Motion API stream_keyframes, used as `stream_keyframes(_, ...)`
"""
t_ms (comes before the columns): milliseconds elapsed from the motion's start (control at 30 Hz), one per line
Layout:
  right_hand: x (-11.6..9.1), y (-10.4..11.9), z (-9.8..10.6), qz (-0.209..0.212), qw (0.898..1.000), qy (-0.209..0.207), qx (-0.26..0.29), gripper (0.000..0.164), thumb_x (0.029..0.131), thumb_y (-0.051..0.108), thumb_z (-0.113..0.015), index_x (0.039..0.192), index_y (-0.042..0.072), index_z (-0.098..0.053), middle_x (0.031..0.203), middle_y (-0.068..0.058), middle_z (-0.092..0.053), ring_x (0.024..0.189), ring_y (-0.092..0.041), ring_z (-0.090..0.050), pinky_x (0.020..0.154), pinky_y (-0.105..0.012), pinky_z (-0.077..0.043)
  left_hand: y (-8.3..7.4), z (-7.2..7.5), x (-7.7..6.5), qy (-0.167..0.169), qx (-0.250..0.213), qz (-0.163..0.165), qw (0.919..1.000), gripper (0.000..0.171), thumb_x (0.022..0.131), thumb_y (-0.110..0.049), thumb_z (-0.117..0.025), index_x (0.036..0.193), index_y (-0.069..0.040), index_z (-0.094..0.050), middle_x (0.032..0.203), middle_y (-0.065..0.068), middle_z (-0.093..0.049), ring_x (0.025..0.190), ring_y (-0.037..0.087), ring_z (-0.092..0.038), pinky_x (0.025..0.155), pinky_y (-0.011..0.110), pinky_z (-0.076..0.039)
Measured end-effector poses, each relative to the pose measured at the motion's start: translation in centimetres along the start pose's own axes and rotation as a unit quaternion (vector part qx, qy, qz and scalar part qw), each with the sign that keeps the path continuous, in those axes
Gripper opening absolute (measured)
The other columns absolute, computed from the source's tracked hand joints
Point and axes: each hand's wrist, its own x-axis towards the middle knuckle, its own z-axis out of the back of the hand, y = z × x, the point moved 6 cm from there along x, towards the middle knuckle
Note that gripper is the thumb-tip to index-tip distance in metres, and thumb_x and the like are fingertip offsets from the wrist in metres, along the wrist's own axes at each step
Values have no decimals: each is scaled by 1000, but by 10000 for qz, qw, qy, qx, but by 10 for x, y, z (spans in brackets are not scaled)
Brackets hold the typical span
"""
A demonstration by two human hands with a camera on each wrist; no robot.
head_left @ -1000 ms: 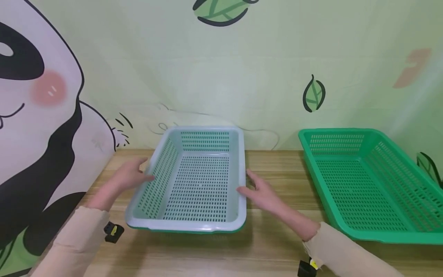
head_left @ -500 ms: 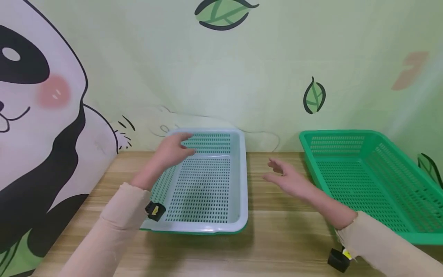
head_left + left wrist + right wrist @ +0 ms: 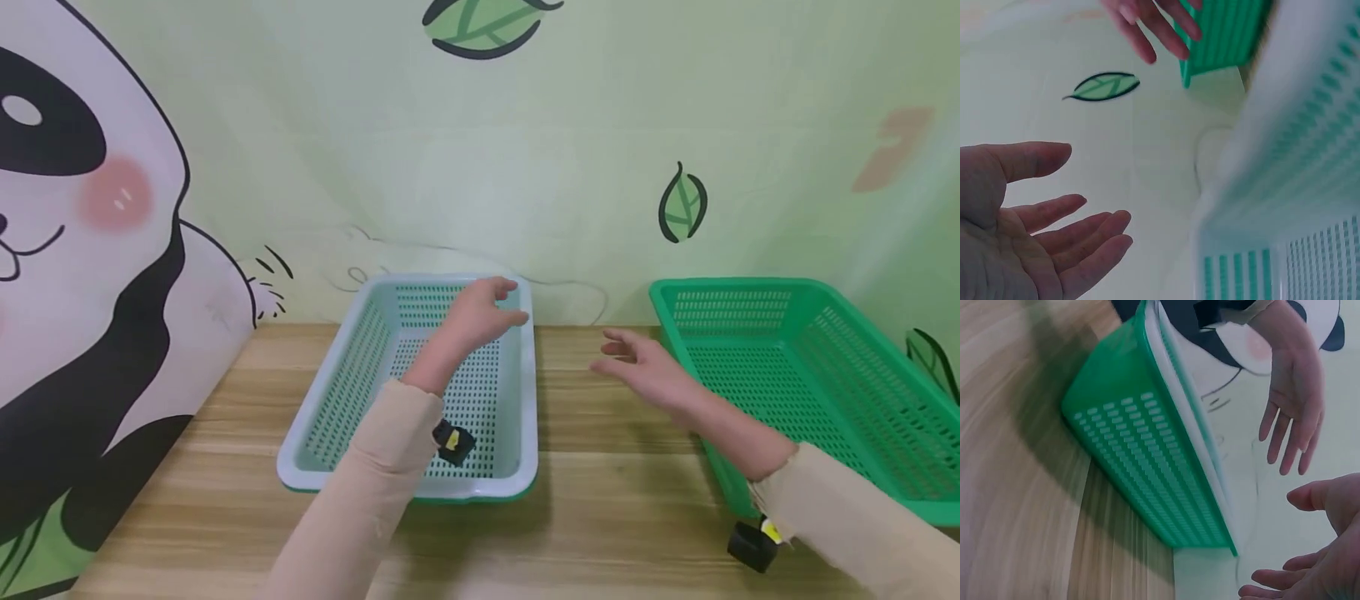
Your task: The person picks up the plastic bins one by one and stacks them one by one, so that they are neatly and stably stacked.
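A pale white basket (image 3: 480, 487) sits on the left part of the table (image 3: 615, 508), inside a green basket under it (image 3: 1129, 437), whose green side shows from the right. Another green basket (image 3: 787, 392) sits on the right, with bare wood between. The left hand (image 3: 480, 317) is up over the far right part of the white basket, its fingers loose and a little bent, with nothing in it. The right hand (image 3: 645, 367) is in the air between the baskets, near the one on the right, its fingers loose and apart, holding nothing too. The left arm, in a cream sleeve (image 3: 360, 492), blocks part of the white basket, and a small black box (image 3: 453, 442) at that wrist hides some of its holes. The right arm covers a bit of the right basket's left edge; another black box (image 3: 752, 546) hangs by that wrist. The table has brown wood stripes and some soft shadows. Behind it is a light green wall (image 3: 585, 125) with a big panda (image 3: 127, 283) on the left, green leaves (image 3: 682, 208) and a reddish shape (image 3: 892, 150) far right.
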Motion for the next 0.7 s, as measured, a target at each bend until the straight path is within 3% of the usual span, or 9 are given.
stream_keyframes(200, 4, -11, 21, -186, 9995, -55, -266, 77, 91, 32, -51, 143, -3, -8, 141, -28, -25, 129, -42, -24, 99, -55, -29, -22, -33, 7, 273, -363, -34, 9990, 53, 84, -21, -64, 132, -7, -46, 133, 12, -47, 120, 26, -45, 93, 37, -42)
stream_keyframes(433, 8, -29, 43, -311, 9973, -178, -637, 84, 89, 39, -52, 144, -2, -3, 141, -31, -22, 126, -46, -26, 97, -58, -29, -38, -64, 4, 440, -754, 51, 9962, 57, 80, -19, -68, 131, -7, -47, 132, 11, -48, 118, 24, -47, 91, 35, -44)
stream_keyframes(700, 4, -47, 71, -456, 9942, -372, -898, 80, 92, 37, -47, 143, -4, -1, 140, -34, -20, 124, -50, -24, 95, -61, -29, -47, -92, 1, 405, -600, -11, 9974, 56, 75, -16, -72, 126, -5, -52, 125, 12, -54, 112, 23, -51, 88, 30, -45)
